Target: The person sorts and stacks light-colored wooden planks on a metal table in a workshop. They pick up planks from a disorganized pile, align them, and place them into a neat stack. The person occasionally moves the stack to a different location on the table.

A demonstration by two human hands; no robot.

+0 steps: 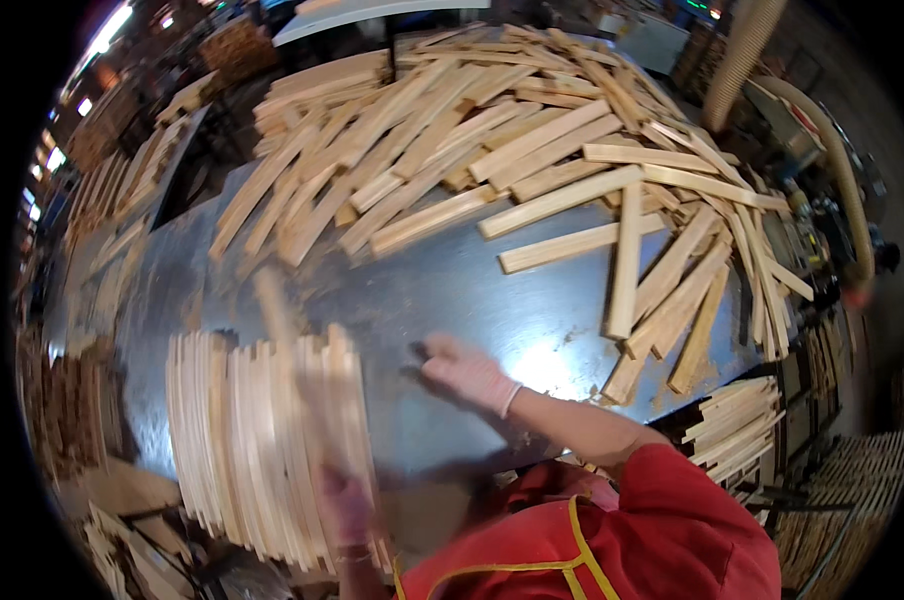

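My left hand [347,507], in a pale pink glove and blurred, is closed at the near end of a wooden slat [280,312]. That slat is smeared by motion and slants up and away over a row of slats [247,430] packed side by side at the table's near left edge. To the right of the row, my right hand [469,374], gloved alike, hovers over the metal tabletop [412,425]. Its fingers point left, somewhat blurred, and look apart with nothing between them.
A large loose heap of wooden slats [532,150] covers the far and right parts of the table. More slats are stacked below the right edge [737,425]. Beyond the table at right stands a ribbed hose [742,65]. Another slat-laden table [137,190] lies at left.
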